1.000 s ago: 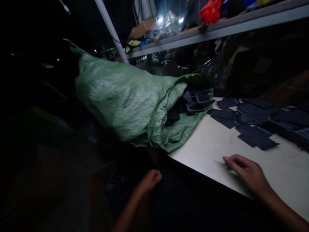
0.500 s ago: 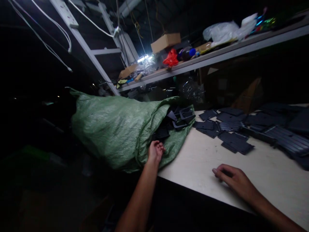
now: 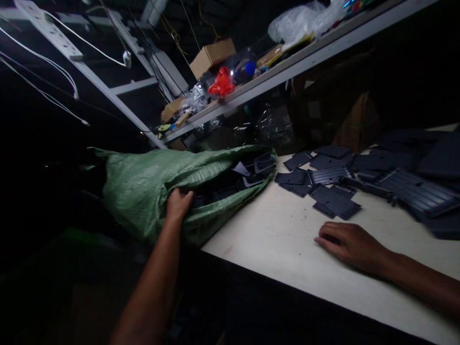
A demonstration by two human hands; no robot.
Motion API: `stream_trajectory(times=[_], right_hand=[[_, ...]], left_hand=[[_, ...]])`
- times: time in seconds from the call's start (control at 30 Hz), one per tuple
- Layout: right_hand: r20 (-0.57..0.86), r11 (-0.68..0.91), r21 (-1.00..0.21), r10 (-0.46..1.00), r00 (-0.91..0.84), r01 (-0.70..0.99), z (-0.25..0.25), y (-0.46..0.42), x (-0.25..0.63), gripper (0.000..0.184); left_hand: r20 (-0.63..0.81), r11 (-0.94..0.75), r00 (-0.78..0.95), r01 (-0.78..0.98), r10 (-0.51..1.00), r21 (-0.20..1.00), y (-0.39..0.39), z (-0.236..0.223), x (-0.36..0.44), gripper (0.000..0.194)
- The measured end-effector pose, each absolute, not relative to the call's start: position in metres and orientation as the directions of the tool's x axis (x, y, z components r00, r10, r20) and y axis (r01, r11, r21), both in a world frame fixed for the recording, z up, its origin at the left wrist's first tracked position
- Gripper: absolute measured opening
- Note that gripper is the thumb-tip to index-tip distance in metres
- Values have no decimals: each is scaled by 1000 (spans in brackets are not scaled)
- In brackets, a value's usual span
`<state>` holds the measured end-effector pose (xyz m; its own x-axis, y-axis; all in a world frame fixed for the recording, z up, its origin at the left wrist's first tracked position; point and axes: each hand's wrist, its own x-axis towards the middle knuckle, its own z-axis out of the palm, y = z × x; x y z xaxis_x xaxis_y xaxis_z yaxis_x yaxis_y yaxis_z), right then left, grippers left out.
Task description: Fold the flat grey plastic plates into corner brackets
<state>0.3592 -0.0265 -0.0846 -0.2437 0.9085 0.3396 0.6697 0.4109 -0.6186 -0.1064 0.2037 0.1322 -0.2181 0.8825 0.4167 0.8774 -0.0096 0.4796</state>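
A green woven sack (image 3: 136, 179) lies on its side at the table's left end, its mouth facing right. Dark plastic parts (image 3: 258, 165) show inside it, some with frame-like loops. My left hand (image 3: 178, 203) is closed at the near left of the mouth, gripping the sack's edge; its fingertips are partly hidden. Over the pale tabletop (image 3: 266, 230) is my right hand (image 3: 347, 242), fingers loosely curled with a gap to the thumb, holding nothing. Just beyond it lie several flat black plastic panels (image 3: 336, 201), some ribbed.
A raised shelf (image 3: 287, 72) runs behind the table with a cardboard box (image 3: 212, 57), a red plastic bag (image 3: 222, 82) and clear plastic wrap (image 3: 302, 21). A power strip (image 3: 59, 38) and white cables hang at upper left. The table's front edge drops into darkness.
My left hand has moved left along the sack's mouth and taken hold of its edge; the mouth gapes wider leftward. My right hand stays over the table. The camera view has shifted and tilted.
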Motion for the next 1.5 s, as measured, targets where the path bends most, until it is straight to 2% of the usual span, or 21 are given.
stream_trajectory(times=[0.13, 0.27, 0.43, 0.6, 0.77, 0.9, 0.97, 1.03, 1.1, 1.17, 1.3, 1.4, 1.5], right_hand=[[354, 380, -610, 916, -190, 696, -94, -20, 355, 27], [298, 299, -648, 946, -129, 701, -94, -18, 354, 26], [242, 221, -715, 968, -63, 664, -92, -15, 356, 26], [214, 181, -767, 977, -19, 616, -91, -12, 358, 26], [227, 198, -826, 974, -9, 528, -90, -12, 361, 28], [233, 208, -843, 972, -12, 496, -91, -11, 363, 28], [234, 208, -850, 972, -8, 484, -93, -11, 364, 28], [232, 206, -855, 973, -4, 476, -94, -10, 364, 28], [233, 208, -856, 973, -6, 473, -94, -9, 364, 28], [229, 204, -857, 973, -6, 474, -93, -8, 363, 28], [213, 189, -860, 977, -3, 474, -93, -6, 363, 30], [228, 201, -836, 974, -10, 511, -95, -5, 363, 30], [241, 202, -808, 971, -4, 553, -97, -5, 360, 27]], left_hand=[[394, 43, -109, 984, 913, 172, 218, 145, -98, 38], [372, 151, -124, 988, 920, -43, 228, 136, -72, 55], [409, 212, -122, 960, 904, -183, 227, 110, -40, 51], [379, 74, 44, 954, 924, -291, 208, 91, -21, 46], [357, -132, 249, 937, 900, -322, 197, 98, -5, 56], [358, -276, 378, 911, 854, -306, 204, 119, -5, 53], [394, -249, 354, 923, 848, -292, 216, 133, -15, 55], [405, -147, 250, 952, 879, -269, 233, 146, -31, 65], [358, -48, 136, 969, 924, -243, 253, 155, -46, 75], [264, -32, 93, 974, 960, -226, 271, 155, -55, 79], [139, -77, 107, 974, 984, -211, 293, 134, -49, 70], [151, -82, 112, 978, 982, -192, 294, 120, -35, 60], [181, -116, 140, 983, 973, -141, 281, 117, -27, 60]])
